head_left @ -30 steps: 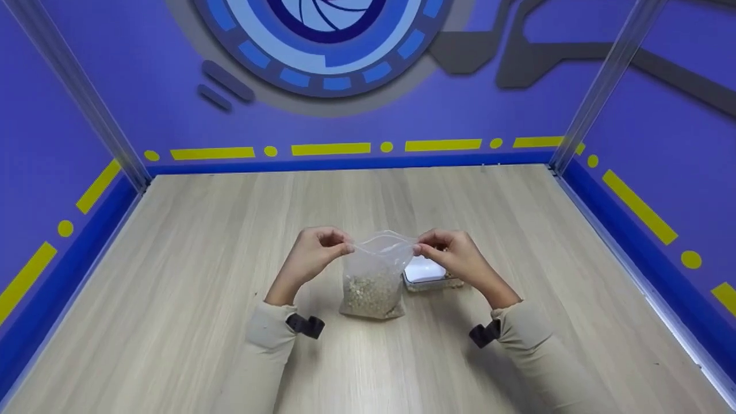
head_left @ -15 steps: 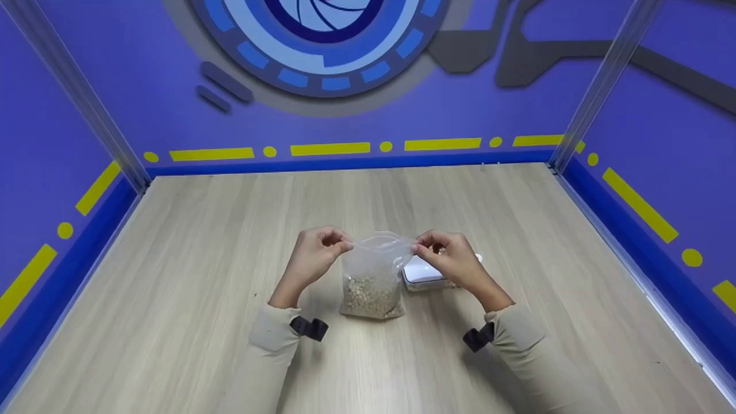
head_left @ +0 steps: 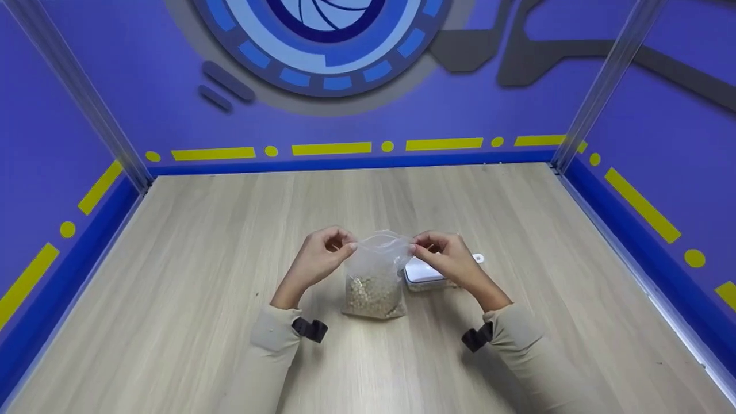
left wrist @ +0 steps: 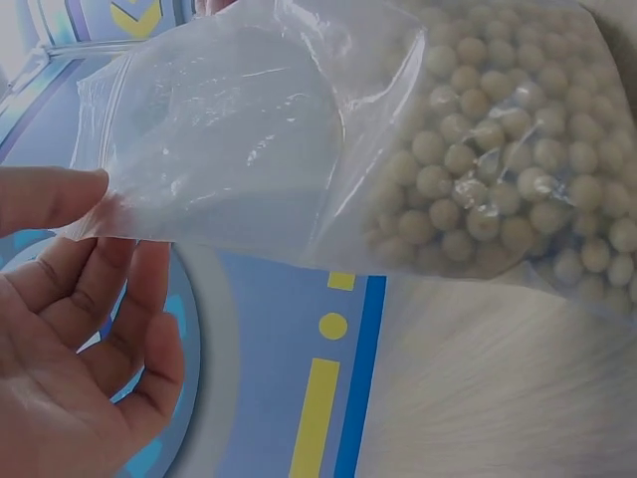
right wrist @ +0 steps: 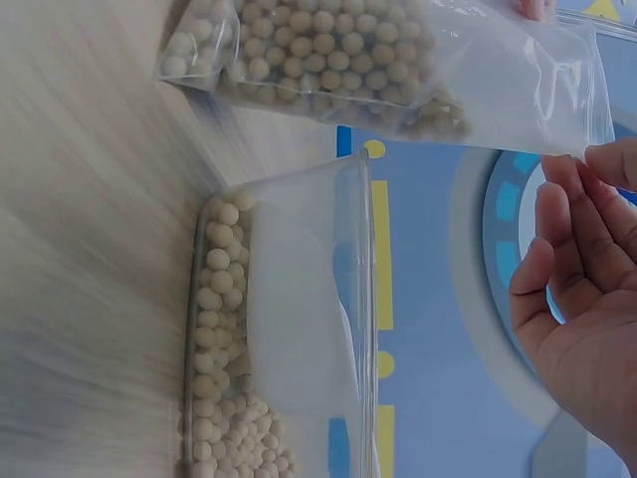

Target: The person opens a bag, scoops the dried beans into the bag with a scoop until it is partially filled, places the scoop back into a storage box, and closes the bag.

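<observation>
A clear zip bag (head_left: 374, 290), its lower part filled with round beige balls (left wrist: 498, 149), stands upright on the table (head_left: 218, 299). My left hand (head_left: 316, 259) pinches the left corner of its mouth between thumb and fingers. At the opposite corner, my right hand (head_left: 454, 259) pinches the plastic the same way. In the head view the mouth between them looks slightly parted. To the right of the bag, partly behind my right hand, is a clear box (right wrist: 365, 239) holding more such balls and a white scoop (right wrist: 289, 309).
The scoop's handle end (head_left: 479, 259) pokes out beyond my right hand. Blue panels (head_left: 356, 126) with yellow marks wall in the back and sides of the table. Each wrist carries a black mount (head_left: 310, 330).
My right hand has shifted slightly left and the left hand slightly right, so the bag's mouth spans a bit less. The white handle end has come into sight behind the right hand.
</observation>
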Demonstrator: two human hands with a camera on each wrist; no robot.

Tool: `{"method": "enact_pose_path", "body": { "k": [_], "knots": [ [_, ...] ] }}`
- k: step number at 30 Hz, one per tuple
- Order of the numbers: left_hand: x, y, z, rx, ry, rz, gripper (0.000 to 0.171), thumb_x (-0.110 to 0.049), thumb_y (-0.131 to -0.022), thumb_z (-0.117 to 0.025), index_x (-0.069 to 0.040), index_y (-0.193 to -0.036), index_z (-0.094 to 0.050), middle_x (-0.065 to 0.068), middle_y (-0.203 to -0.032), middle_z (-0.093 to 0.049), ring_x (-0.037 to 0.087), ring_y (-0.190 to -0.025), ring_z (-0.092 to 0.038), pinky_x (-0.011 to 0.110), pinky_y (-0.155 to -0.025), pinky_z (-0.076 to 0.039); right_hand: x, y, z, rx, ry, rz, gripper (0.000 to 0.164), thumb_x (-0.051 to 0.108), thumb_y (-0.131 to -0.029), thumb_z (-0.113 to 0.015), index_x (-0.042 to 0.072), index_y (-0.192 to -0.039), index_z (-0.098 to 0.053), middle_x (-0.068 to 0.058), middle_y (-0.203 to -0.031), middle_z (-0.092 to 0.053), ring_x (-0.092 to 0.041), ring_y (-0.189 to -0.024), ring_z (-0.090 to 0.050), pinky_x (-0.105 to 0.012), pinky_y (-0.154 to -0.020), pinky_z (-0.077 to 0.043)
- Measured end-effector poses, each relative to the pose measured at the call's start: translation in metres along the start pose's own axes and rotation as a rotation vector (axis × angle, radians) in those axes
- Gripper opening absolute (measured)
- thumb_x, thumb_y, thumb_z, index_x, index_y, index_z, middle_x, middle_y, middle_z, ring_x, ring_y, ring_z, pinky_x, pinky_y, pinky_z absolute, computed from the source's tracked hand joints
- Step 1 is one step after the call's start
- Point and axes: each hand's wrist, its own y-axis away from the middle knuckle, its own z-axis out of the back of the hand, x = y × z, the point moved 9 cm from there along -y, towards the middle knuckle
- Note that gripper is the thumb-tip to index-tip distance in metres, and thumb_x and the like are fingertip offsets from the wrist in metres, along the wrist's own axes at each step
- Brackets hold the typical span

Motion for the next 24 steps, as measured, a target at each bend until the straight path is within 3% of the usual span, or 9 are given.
{"method": "enact_pose_path", "body": {
  "k": [7,13,18,24],
  "knots": [
    [0.002,-0.001,0.0,-0.004,0.009,0.002,0.007,-0.013,-0.086,-0.07,-0.006,-0.087,-0.07,0.004,-0.079,-0.064,0.012,-0.073,-0.055,0.023,-0.067,-0.045,0.015,0.002,-0.004,0.003,0.013,0.043,0.01,0.003,-0.088,-0.065,-0.006,-0.088,-0.07,-0.016,-0.081,-0.068,-0.006,-0.068,-0.054,-0.017,-0.06,-0.043],
    [-0.001,0.001,0.002,-0.04,-0.038,-0.028,0.006,-0.014,-0.086,-0.07,-0.008,-0.083,-0.071,0.002,-0.077,-0.067,0.011,-0.072,-0.056,0.028,-0.076,-0.048,0.044,0.008,-0.002,-0.008,0.03,0.091,0.008,-0.002,-0.087,-0.064,-0.009,-0.083,-0.067,-0.016,-0.074,-0.065,-0.007,-0.065,-0.051,-0.016,-0.06,-0.041],
    [-0.005,0.002,0.003,-0.056,-0.055,-0.062,0.007,-0.013,-0.086,-0.07,-0.009,-0.081,-0.071,0.002,-0.076,-0.067,0.012,-0.074,-0.056,0.031,-0.078,-0.048,0.05,0.01,-0.002,-0.017,0.043,0.114,0.007,-0.003,-0.086,-0.065,-0.008,-0.081,-0.067,-0.018,-0.074,-0.066,-0.005,-0.067,-0.051,-0.018,-0.063,-0.043],
    [-0.003,0.001,0.0,-0.022,-0.038,-0.053,0.005,-0.013,-0.088,-0.068,-0.008,-0.085,-0.069,0.002,-0.077,-0.063,0.012,-0.073,-0.055,0.028,-0.075,-0.048,0.044,0.008,-0.003,0.003,0.003,0.104,0.009,-0.001,-0.087,-0.064,-0.009,-0.083,-0.067,-0.011,-0.074,-0.064,-0.007,-0.067,-0.051,-0.018,-0.06,-0.041]
  ]
}}
